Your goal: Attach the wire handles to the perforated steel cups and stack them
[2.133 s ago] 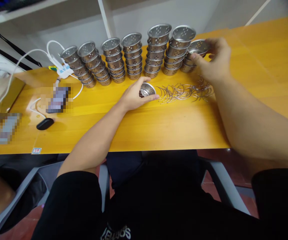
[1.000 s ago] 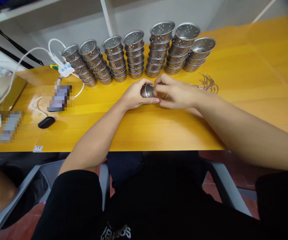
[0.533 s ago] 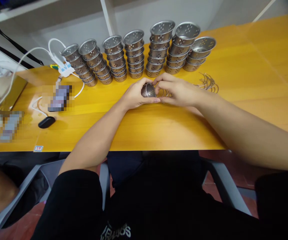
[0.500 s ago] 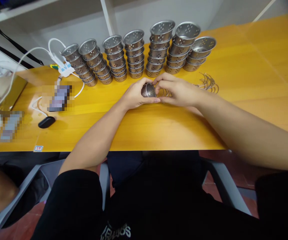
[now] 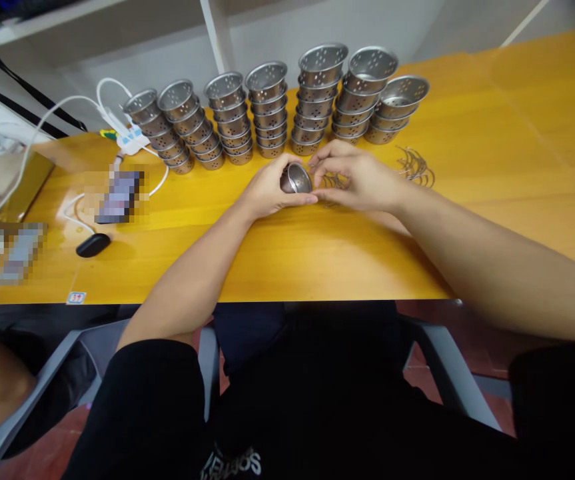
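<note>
Perforated steel cup [image 5: 297,180], tipped with its mouth away from the palm, sits in the left hand [image 5: 267,188], which grips it between thumb and fingers above the yellow wooden table [image 5: 292,250]; a thin wire handle crosses it. At its three o'clock the right hand [image 5: 352,177] has fingers and thumb curved toward the rim with a gap between them; whether the fingertips pinch anything, I cannot tell. Curved wire handles [image 5: 417,167] lie just under and beyond that hand. Seven stacks of perforated steel cups [image 5: 268,110] make a wall from ten o'clock round to two o'clock, the nearest close to the knuckles. Toward six o'clock, plain wood stretches to the near table edge, giving the wrists room; more wood extends past three o'clock. A power strip [image 5: 131,141] and a phone [image 5: 120,197] crowd nine o'clock. Near the edge at eight o'clock, a small tag [image 5: 76,298] bears red digits, the first a 3, the second unclear. Pale lettering on the black shirt [image 5: 287,413] is too creased to read fully.
</note>
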A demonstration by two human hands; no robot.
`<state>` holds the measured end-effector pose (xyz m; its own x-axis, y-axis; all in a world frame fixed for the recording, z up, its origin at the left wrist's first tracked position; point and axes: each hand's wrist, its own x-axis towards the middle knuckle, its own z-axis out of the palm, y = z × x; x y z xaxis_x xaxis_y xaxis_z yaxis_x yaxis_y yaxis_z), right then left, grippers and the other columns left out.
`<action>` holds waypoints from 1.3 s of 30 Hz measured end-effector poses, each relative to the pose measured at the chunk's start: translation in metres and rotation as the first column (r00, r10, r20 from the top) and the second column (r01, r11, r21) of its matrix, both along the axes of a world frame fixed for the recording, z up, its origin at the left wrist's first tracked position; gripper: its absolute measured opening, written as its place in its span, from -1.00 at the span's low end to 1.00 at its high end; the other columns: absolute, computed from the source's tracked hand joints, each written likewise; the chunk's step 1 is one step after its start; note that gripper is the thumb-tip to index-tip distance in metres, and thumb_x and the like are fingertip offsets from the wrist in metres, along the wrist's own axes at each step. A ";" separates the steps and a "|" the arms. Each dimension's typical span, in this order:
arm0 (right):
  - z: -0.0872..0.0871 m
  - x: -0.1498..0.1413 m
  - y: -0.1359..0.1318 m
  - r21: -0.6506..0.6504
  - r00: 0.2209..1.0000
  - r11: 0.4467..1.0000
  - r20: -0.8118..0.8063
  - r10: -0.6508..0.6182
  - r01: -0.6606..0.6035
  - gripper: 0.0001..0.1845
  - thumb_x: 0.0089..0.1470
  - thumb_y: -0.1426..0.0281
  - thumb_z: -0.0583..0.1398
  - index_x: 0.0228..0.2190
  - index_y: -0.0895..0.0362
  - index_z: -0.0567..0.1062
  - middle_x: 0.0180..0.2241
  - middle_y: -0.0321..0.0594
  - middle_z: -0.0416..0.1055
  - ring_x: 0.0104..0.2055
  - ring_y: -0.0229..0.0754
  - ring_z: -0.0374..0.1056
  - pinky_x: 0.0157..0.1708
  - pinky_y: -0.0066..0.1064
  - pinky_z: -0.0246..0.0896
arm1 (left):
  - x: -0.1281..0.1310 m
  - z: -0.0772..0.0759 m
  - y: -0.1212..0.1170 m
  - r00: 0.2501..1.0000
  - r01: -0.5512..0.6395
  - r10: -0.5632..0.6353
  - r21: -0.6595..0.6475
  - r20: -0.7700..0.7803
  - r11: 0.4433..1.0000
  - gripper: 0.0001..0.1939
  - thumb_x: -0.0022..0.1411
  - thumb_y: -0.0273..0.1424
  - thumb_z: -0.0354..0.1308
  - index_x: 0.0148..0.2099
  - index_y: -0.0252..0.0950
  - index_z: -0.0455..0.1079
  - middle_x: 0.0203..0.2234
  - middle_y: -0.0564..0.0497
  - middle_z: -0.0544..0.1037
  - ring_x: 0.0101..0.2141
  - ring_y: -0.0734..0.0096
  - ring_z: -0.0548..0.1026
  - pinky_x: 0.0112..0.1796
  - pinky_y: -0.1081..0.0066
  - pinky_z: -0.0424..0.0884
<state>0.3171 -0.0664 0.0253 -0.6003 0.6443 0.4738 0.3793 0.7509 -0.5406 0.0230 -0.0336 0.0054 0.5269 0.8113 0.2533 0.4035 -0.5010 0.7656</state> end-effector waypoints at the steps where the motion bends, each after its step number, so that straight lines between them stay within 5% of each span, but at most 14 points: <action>1: 0.002 0.001 0.000 -0.005 0.999 0.999 0.006 -0.034 0.034 -0.32 0.54 -0.48 0.33 0.03 -0.20 0.83 0.30 0.06 0.67 0.41 0.56 0.52 0.51 0.60 0.44 | -0.001 -0.002 0.002 1.000 -0.013 0.013 0.009 0.004 1.000 0.38 -0.11 0.72 0.63 0.46 -0.12 0.61 0.35 -0.23 0.80 0.33 -0.28 0.79 0.39 -0.08 0.70; 7: 0.001 0.020 0.009 0.026 0.990 0.991 0.046 -0.135 0.134 -0.30 0.51 -0.51 0.34 0.18 -0.28 0.81 0.30 0.10 0.66 0.46 0.61 0.44 0.53 0.70 0.38 | -0.007 -0.018 0.016 0.998 -0.061 0.060 0.051 0.027 0.997 0.42 -0.01 0.71 0.58 0.60 -0.07 0.47 0.50 -0.26 0.67 0.50 -0.34 0.67 0.51 -0.10 0.61; 11: -0.003 0.042 0.021 0.001 0.994 1.000 0.103 -0.022 0.022 -0.24 0.50 -0.52 0.39 -0.03 -0.09 0.79 0.27 0.16 0.64 0.29 0.45 0.59 0.45 0.53 0.52 | -0.007 -0.025 0.019 0.994 -0.107 0.105 0.061 0.033 0.992 0.39 0.13 0.70 0.53 0.71 0.02 0.35 0.55 -0.24 0.61 0.51 -0.32 0.65 0.52 -0.17 0.60; 16: 0.003 0.060 0.026 -0.027 0.976 0.997 0.206 0.077 -0.073 -0.32 0.53 -0.40 0.44 -0.04 -0.03 0.80 0.18 0.16 0.73 0.22 0.37 0.65 0.42 0.42 0.57 | -0.007 -0.030 0.022 0.994 -0.102 0.100 0.074 0.032 0.992 0.32 0.30 0.67 0.44 0.75 0.01 0.27 0.55 -0.29 0.60 0.51 -0.29 0.67 0.55 -0.19 0.60; 20: 0.008 0.055 0.019 0.079 0.986 0.991 0.121 -0.113 0.104 -0.46 0.62 -0.26 0.36 0.10 -0.08 0.77 0.09 0.09 0.75 0.15 0.33 0.72 0.31 0.35 0.71 | -0.010 -0.041 0.032 0.997 -0.072 0.067 0.130 0.040 0.989 0.29 0.34 0.67 0.42 0.74 -0.01 0.21 0.58 -0.30 0.58 0.54 -0.28 0.67 0.60 -0.19 0.57; 23: 0.010 0.037 0.008 0.043 0.992 0.992 0.043 -0.122 0.120 -0.27 0.56 -0.35 0.42 0.37 -0.10 0.73 0.26 0.08 0.73 0.14 0.30 0.74 0.32 0.32 0.75 | -0.009 -0.045 0.033 0.998 -0.036 0.028 0.167 0.052 0.985 0.27 0.40 0.66 0.36 0.75 0.01 0.13 0.63 -0.29 0.51 0.61 -0.26 0.62 0.65 -0.17 0.53; 25: 0.011 0.023 0.001 0.014 0.997 0.997 0.001 -0.071 0.071 -0.13 0.48 -0.43 0.47 0.47 -0.15 0.70 0.46 0.10 0.65 0.33 0.41 0.69 0.48 0.40 0.66 | -0.007 -0.042 0.027 0.998 0.003 -0.014 0.182 0.056 0.983 0.27 0.44 0.67 0.31 0.77 0.01 0.06 0.66 -0.28 0.48 0.66 -0.26 0.57 0.66 -0.15 0.52; 29: 0.010 0.005 -0.003 0.030 1.000 1.000 -0.022 0.001 0.000 -0.32 0.53 -0.41 0.44 0.27 -0.19 0.83 0.54 0.06 0.59 0.62 0.56 0.48 0.71 0.58 0.36 | 0.000 -0.027 0.006 0.993 0.088 -0.099 0.154 0.069 0.984 0.31 0.47 0.65 0.27 0.82 0.00 -0.10 0.66 -0.28 0.46 0.67 -0.22 0.57 0.64 -0.11 0.56; 33: 0.003 0.007 0.003 0.094 1.000 0.995 -0.018 0.022 -0.020 -0.26 0.58 -0.43 0.38 0.18 -0.06 0.85 0.48 0.14 0.61 0.57 0.54 0.54 0.63 0.60 0.45 | 0.005 -0.014 -0.007 0.990 0.107 -0.119 0.154 0.073 0.982 0.30 0.48 0.57 0.35 0.82 -0.04 -0.09 0.66 -0.27 0.48 0.71 -0.23 0.54 0.65 -0.11 0.55; 39: 0.012 0.016 0.000 0.020 0.998 0.999 -0.025 -0.050 0.051 -0.40 0.48 -0.45 0.45 0.04 -0.26 0.85 0.42 -0.04 0.66 0.51 0.54 0.53 0.62 0.58 0.43 | 0.003 -0.009 -0.007 0.996 0.079 -0.084 0.153 0.026 0.985 0.21 0.52 0.43 0.42 0.81 -0.04 -0.01 0.72 -0.27 0.43 0.76 -0.22 0.47 0.70 -0.12 0.49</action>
<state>0.3332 -0.0662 0.0376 -0.5556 0.6633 0.5013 0.4041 0.7423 -0.5345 0.0256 -0.0411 -0.0034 0.5794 0.7169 0.3877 0.3331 -0.6424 0.6902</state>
